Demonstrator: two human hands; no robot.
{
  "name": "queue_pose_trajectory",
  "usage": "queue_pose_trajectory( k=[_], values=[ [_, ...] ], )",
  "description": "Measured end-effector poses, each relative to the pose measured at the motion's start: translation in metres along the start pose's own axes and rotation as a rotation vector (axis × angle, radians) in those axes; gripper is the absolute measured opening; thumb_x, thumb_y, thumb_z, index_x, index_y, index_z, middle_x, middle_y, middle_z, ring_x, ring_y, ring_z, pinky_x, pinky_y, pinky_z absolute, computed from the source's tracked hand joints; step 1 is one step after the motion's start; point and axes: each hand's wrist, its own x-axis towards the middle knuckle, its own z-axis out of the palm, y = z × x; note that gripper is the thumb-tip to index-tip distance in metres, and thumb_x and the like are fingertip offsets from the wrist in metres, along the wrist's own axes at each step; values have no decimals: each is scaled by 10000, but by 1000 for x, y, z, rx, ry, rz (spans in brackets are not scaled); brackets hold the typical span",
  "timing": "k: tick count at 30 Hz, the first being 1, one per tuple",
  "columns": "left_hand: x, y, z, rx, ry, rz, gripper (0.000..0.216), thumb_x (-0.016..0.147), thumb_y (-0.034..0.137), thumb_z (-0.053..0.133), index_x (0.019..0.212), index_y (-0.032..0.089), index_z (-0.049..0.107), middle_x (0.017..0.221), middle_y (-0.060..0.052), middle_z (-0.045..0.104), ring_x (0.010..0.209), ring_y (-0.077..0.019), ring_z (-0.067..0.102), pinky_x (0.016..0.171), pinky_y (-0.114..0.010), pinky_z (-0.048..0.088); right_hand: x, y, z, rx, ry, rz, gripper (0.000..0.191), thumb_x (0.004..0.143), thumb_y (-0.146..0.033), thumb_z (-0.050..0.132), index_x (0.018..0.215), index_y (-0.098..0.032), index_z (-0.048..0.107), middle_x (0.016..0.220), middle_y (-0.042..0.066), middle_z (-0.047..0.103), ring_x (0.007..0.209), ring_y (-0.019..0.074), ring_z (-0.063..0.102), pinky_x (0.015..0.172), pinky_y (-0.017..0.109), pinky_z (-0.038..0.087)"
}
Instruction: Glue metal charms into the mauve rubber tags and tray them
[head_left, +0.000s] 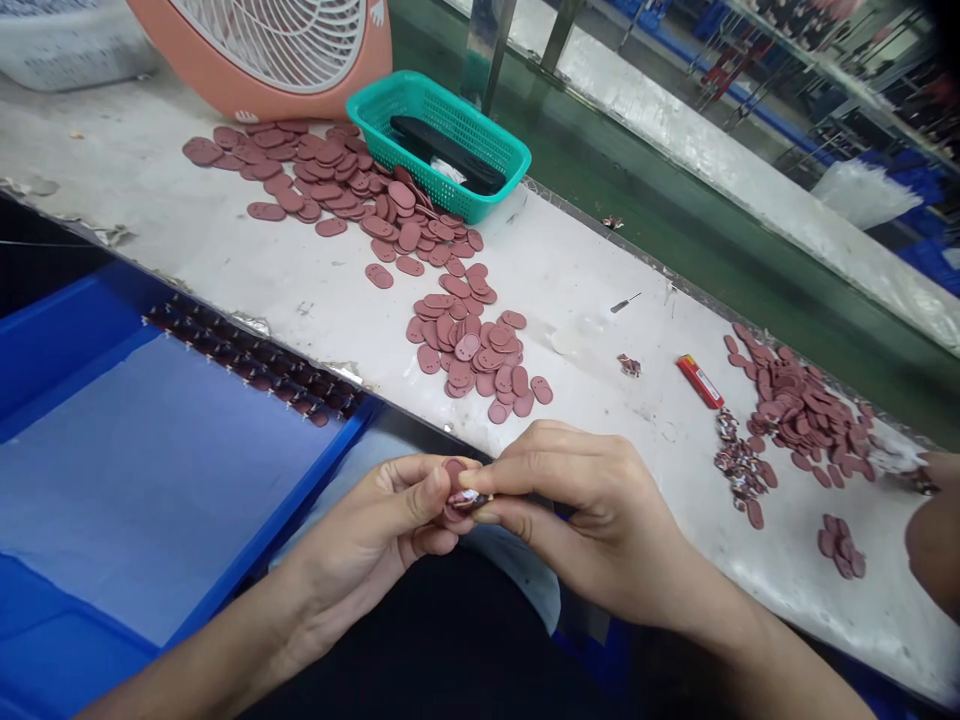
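Observation:
My left hand (pixel 397 515) pinches a small reddish-brown oval piece (pixel 453 472) between thumb and fingers, just off the table's front edge. From the right, my right hand (pixel 577 500) closes its thumb and forefinger on a small shiny metallic part (pixel 469 499) that lies against the oval piece; fingertips hide much of both. On the table just beyond my hands lies a loose pile of similar oval pieces (pixel 480 345), some with small holes.
A blue tray (pixel 360 425) at left has rows of dark assembled pieces (pixel 255 355). A green basket (pixel 442 140), orange fan (pixel 225 95), small screwdriver (pixel 624 303), red box (pixel 700 381) and another oval pile (pixel 810 405) are on the white table (pixel 585 400). At right, another person's hand (pixel 934 540) shows.

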Motion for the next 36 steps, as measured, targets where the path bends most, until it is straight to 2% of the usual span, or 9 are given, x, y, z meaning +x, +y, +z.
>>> queue_pose_trajectory(
  k=[8,10,13,14,17,20,24,27,36],
  values=[
    [3,3,-2,29,-4,-2,344,649,455,948,750,155,814,642,1,634,568,-63,554,529,-94,515,3,-3,-4,6,-22,13,112,942,-161,687,1031,-207,737,845,21,761,746,137,696,702,263,554],
    [2,4,-3,53,14,-8,368,628,482,950,740,159,814,644,-3,636,566,-70,555,510,-104,519,4,-5,-7,-4,-49,15,201,922,-183,721,1122,-199,720,909,27,762,807,140,696,750,263,557],
    [2,7,-3,72,77,1,352,618,458,961,767,173,818,661,-3,646,574,-85,565,506,-128,533,3,-6,-11,-27,-57,22,460,871,-280,799,1297,-199,643,1045,41,758,895,155,689,823,274,561],
    [1,8,-3,73,87,2,357,610,455,965,770,172,816,661,-4,648,574,-88,566,502,-131,531,3,-5,-12,-31,-49,24,451,883,-287,788,1302,-208,641,1052,42,755,901,155,688,825,274,561],
    [0,10,-2,73,60,-4,385,590,470,969,745,157,809,657,-9,660,580,-89,578,499,-120,523,3,-2,-9,-29,-20,-6,206,959,-218,685,1162,-236,723,936,29,750,832,142,691,765,259,560],
    [-2,10,1,70,67,5,301,659,399,951,762,153,811,659,7,673,599,-80,595,542,-105,530,4,2,-4,-31,-5,-28,119,960,-207,680,1045,-233,759,839,22,749,741,139,684,700,259,555],
    [-4,8,4,41,87,1,184,728,284,917,790,147,811,643,33,685,591,-67,601,580,-95,531,5,4,0,-37,8,-24,106,974,-265,668,973,-225,767,814,26,759,715,140,691,683,263,555],
    [-6,7,5,22,113,0,197,731,306,908,801,149,813,636,43,692,594,-68,613,596,-96,536,5,4,2,-35,16,-31,147,985,-300,652,962,-210,767,802,33,758,701,137,689,672,260,551],
    [-2,6,2,-73,141,-15,295,580,254,1002,778,144,815,664,14,728,593,-77,674,582,-94,581,6,6,3,-53,31,-54,72,952,-233,694,938,-210,761,812,29,754,715,138,687,675,259,554]
  ],
)
